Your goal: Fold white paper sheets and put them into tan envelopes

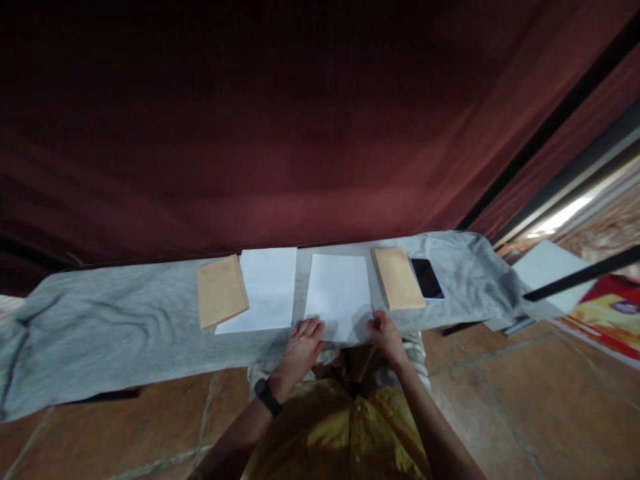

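A white sheet of paper (339, 293) lies in front of me on a grey cloth (115, 327). My left hand (303, 343) rests flat on the sheet's near left corner, fingers stretched out. My right hand (384, 333) is at the near right corner, its fingers curled and pinching the paper's edge. A second white sheet (265, 287) lies to the left, partly under a brown envelope (220, 291). Another brown envelope (397, 277) lies to the right, beside a dark phone (427, 278).
A dark red curtain (280, 133) hangs behind the cloth-covered surface. Tiled floor (500, 400) shows below and to the right. A white board (547, 273), a black bar (580, 273) and a red and yellow printed sheet (607, 313) lie at the right.
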A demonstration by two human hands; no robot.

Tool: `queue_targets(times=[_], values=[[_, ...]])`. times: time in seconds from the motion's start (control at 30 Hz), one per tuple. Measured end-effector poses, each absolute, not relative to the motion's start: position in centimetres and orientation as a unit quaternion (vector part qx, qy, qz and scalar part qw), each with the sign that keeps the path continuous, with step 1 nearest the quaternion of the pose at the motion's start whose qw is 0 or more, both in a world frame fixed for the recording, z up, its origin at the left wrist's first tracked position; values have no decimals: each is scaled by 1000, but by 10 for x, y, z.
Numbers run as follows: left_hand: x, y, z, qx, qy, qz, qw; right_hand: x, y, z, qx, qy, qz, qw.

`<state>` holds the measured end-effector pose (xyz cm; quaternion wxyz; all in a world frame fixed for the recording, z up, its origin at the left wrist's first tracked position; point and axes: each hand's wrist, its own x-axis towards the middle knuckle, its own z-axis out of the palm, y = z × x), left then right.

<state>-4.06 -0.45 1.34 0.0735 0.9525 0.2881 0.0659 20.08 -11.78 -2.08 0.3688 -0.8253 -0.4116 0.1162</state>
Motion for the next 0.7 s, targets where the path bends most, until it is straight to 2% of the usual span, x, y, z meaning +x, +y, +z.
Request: queue_targets(times=[0.2, 0.37, 0.53, 0.7], values=[[-35, -14, 15, 950, 294, 80, 65, 200, -128, 0, -799, -364, 255, 406], [-49, -2, 17, 933, 314, 131, 117, 200, -134, 21, -737, -316, 373, 468], [-64, 34, 19, 845, 372, 261, 282, 201, -139, 45, -600, -144, 533, 579], [-53, 48, 26, 789, 334, 294, 424, 202, -136, 59, -499, -90, 608, 611]])
